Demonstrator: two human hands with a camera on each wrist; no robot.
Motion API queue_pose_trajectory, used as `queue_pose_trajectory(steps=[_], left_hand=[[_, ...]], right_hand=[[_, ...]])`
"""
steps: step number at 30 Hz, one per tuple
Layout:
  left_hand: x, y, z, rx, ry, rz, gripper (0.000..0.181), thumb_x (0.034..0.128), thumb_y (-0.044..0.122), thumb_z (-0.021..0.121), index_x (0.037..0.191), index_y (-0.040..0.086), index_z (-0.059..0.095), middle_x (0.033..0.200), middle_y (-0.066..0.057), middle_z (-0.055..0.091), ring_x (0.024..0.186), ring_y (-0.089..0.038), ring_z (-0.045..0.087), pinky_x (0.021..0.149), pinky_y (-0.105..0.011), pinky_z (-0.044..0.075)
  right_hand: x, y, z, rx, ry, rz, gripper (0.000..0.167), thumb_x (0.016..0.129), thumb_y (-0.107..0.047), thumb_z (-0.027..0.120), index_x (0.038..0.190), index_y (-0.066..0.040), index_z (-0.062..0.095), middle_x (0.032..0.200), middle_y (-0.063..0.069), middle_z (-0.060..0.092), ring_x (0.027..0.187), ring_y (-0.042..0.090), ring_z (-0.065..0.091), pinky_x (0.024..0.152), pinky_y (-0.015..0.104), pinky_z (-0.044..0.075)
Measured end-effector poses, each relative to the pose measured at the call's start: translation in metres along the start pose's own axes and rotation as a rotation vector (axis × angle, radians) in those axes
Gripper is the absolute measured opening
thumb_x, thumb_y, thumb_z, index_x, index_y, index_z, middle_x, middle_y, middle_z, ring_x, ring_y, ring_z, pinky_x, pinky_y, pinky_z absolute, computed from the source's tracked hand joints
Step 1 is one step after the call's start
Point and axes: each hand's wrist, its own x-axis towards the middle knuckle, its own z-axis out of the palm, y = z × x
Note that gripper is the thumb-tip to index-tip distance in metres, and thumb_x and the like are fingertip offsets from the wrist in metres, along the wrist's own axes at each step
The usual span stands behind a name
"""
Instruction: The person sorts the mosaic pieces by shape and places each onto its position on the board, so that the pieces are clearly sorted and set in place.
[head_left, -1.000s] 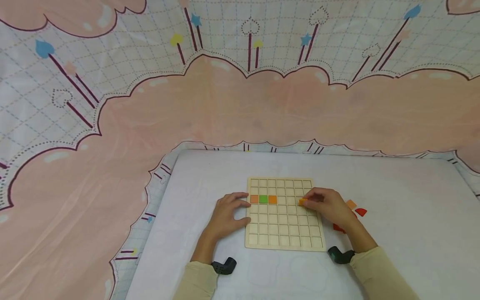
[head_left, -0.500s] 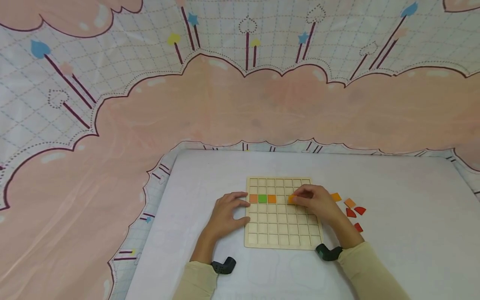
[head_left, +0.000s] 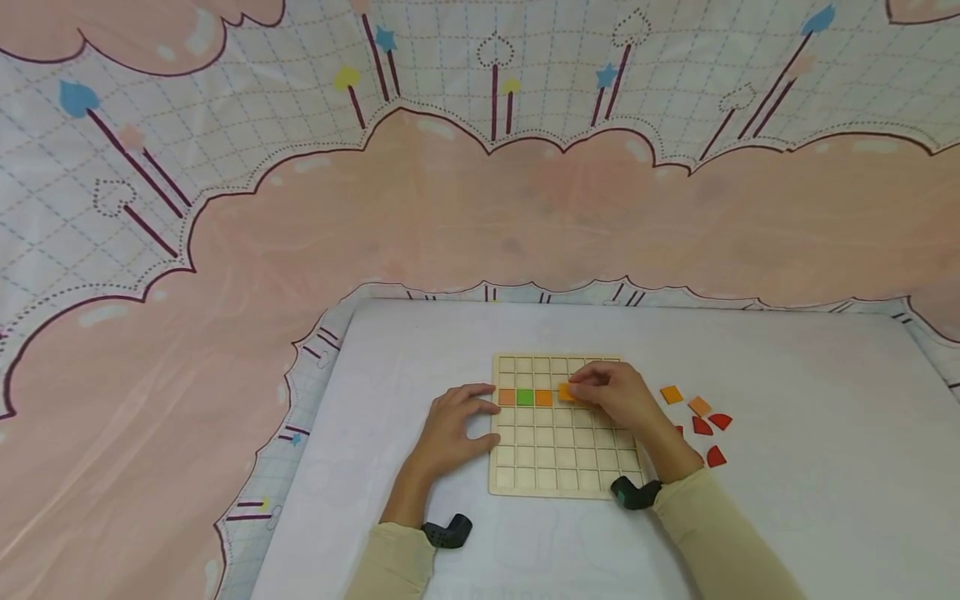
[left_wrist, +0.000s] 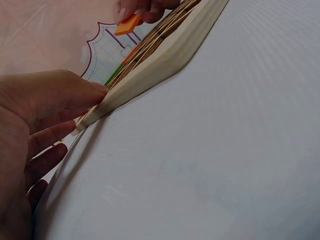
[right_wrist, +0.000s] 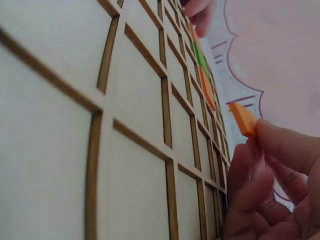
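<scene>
A wooden grid board (head_left: pixel 525 458) lies on the white table, with a pale orange tile (head_left: pixel 507 397), a green tile (head_left: pixel 525 397) and an orange tile (head_left: pixel 543 398) side by side in one row. The right hand (head_left: pixel 611 396) pinches a yellow-orange tile (head_left: pixel 566 392) between thumb and fingers, just right of that row's orange tile; in the right wrist view this tile (right_wrist: pixel 243 120) is held above the board. Along the board's left edge rests the left hand (head_left: pixel 450 429), fingers spread; the left wrist view shows its thumb (left_wrist: pixel 75 95) touching the edge.
Right of the board lie a yellow-orange tile (head_left: pixel 671 395), a light orange tile (head_left: pixel 700 406) and several red pieces (head_left: pixel 716 456), one partly behind the right arm. A patterned cloth (head_left: pixel 450 217) stands beyond the white table (head_left: pixel 420 333). Both wrists wear black devices (head_left: pixel 448 531).
The right hand has moved left across the board with its tile, uncovering loose pieces at the right. The left hand has stayed at the board's edge.
</scene>
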Motion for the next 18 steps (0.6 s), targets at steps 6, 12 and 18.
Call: queue_pose_trajectory(steps=[6, 12, 18], left_hand=[[0.001, 0.003, -0.002, -0.016, -0.01, -0.01, 0.034, 0.0785, 0.024, 0.083, 0.111, 0.018, 0.075, 0.144, 0.003, 0.06, 0.137, -0.025, 0.05, 0.115, -0.055, 0.033], [0.001, 0.001, -0.001, -0.009, -0.009, -0.01, 0.033, 0.0785, 0.024, 0.083, 0.111, 0.019, 0.075, 0.144, 0.004, 0.06, 0.137, -0.024, 0.05, 0.115, -0.054, 0.033], [0.0, 0.001, -0.001, -0.011, 0.006, 0.001, 0.033, 0.0776, 0.024, 0.083, 0.109, 0.019, 0.076, 0.143, 0.004, 0.06, 0.136, -0.025, 0.051, 0.114, -0.056, 0.034]], right_hand=[[0.008, -0.003, 0.004, -0.037, 0.008, 0.061, 0.021, 0.089, -0.025, 0.079, 0.103, -0.01, 0.076, 0.093, 0.002, 0.075, 0.086, 0.017, 0.061, 0.079, 0.03, 0.047], [0.011, -0.005, 0.007, -0.042, -0.009, 0.078, 0.019, 0.088, -0.024, 0.08, 0.1, -0.009, 0.076, 0.084, 0.0, 0.073, 0.082, 0.016, 0.06, 0.077, 0.03, 0.045], [0.011, -0.004, 0.01, -0.103, -0.007, 0.084, 0.016, 0.089, -0.024, 0.078, 0.097, -0.011, 0.076, 0.083, 0.0, 0.071, 0.082, 0.018, 0.058, 0.076, 0.031, 0.043]])
